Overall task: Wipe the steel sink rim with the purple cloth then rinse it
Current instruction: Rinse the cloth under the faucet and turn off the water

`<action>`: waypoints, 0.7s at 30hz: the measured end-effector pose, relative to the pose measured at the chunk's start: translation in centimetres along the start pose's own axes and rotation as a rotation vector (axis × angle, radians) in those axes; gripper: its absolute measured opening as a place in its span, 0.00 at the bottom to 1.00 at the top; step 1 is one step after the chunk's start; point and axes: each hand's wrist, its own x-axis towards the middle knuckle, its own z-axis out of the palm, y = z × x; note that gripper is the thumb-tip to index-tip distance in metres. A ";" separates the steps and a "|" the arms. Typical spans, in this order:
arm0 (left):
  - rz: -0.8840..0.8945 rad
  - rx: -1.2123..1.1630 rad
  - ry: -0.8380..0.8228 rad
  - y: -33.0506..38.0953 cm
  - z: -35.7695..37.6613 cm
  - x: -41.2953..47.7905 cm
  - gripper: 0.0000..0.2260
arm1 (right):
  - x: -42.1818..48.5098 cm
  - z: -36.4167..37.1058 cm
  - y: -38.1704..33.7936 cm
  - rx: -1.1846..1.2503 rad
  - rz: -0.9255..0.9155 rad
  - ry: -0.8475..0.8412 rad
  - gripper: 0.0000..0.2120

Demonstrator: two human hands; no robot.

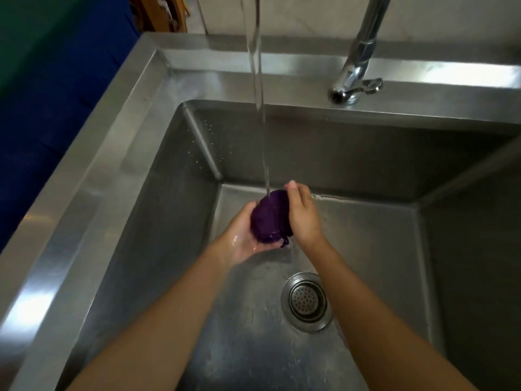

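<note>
The purple cloth (267, 218) is bunched into a wet ball inside the deep steel sink. My left hand (242, 238) cups it from below and the left, palm up and wet. My right hand (303, 213) presses against its right side, fingers curled over the top. A stream of water (259, 108) falls from above straight onto the cloth. The sink's steel rim (93, 170) runs along the left and across the back.
A chrome tap (358, 71) with a small lever stands on the back rim at the right. The round drain strainer (307, 301) sits in the sink floor below my right forearm. A dark blue surface (50, 108) lies beyond the left rim.
</note>
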 end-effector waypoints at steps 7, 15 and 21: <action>-0.090 -0.201 -0.139 1.6 2.1 -1.2 0.29 | -2.2 -0.2 -0.3 -0.349 -0.276 -0.138 0.24; -0.085 -0.206 -0.083 1.6 3.6 -0.9 0.10 | -1.1 -4.2 -1.4 -0.374 -0.094 -0.255 0.23; -0.072 -0.266 -0.018 2.5 4.5 -1.0 0.05 | -2.2 -7.2 -4.5 0.215 0.108 -0.032 0.12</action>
